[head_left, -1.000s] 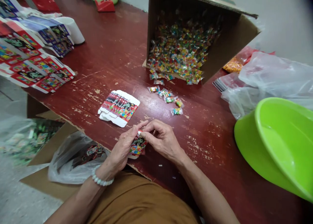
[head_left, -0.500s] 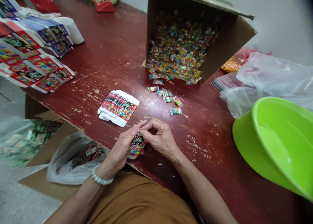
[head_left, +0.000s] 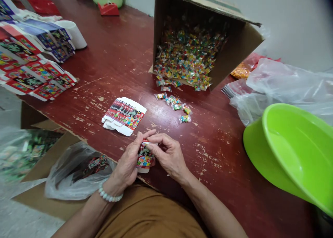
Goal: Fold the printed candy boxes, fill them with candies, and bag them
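Observation:
A small red printed carton (head_left: 145, 157) with a white bottom flap is held between my hands, just over the table's near edge. My left hand (head_left: 129, 162) wraps its left side. My right hand (head_left: 168, 154) pinches its top end with thumb and forefinger; part of the carton is hidden behind those fingers. Beyond my hands lies a fanned stack of flattened cartons (head_left: 125, 116) with the same red print. Several wrapped candies (head_left: 185, 118) are scattered to the right of that stack. They trail from a large cardboard box (head_left: 234, 54) on its side, holding many more.
At right stands a lime-green plastic tub (head_left: 256, 154), beside clear plastic bags (head_left: 283, 82). Red and blue carton sheets (head_left: 33, 75) are piled at left near a white cup (head_left: 74, 35). Below the table edge, an open carton holds a plastic bag (head_left: 62, 175).
The carton has turned more upright between my hands. My right thumb and forefinger have shifted slightly at its top. The whole view has moved a little.

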